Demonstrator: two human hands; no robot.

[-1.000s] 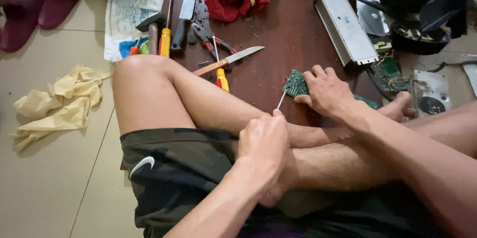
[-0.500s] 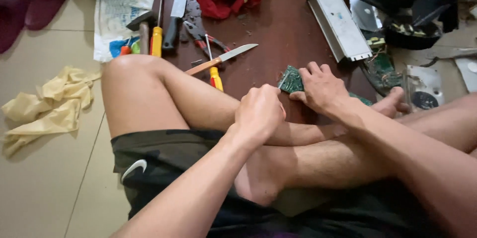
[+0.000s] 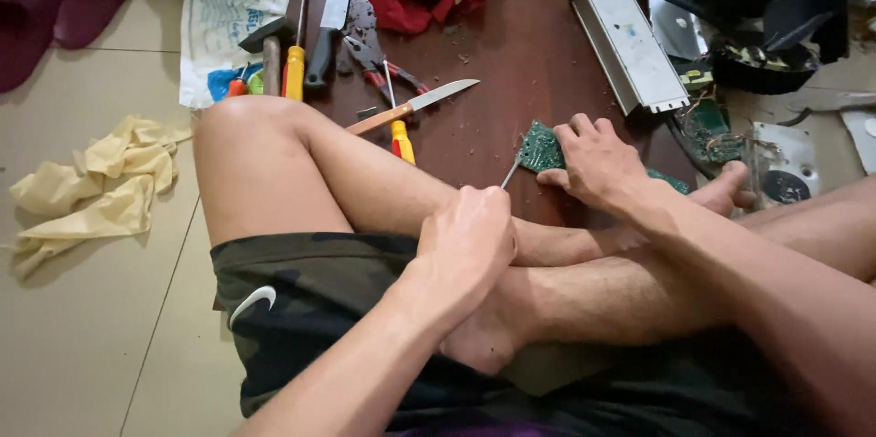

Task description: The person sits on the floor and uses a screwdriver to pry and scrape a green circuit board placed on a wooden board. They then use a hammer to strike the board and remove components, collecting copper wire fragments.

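The green circuit board [image 3: 542,147] lies flat on the dark wooden board [image 3: 511,45], near its front edge. The right hand [image 3: 598,161] rests palm-down on the circuit board, fingers spread and pressing it. The left hand [image 3: 467,244] is clenched in a fist around a thin metal tool [image 3: 510,172], forearm raised over the crossed legs. The tool tip touches the circuit board's left edge.
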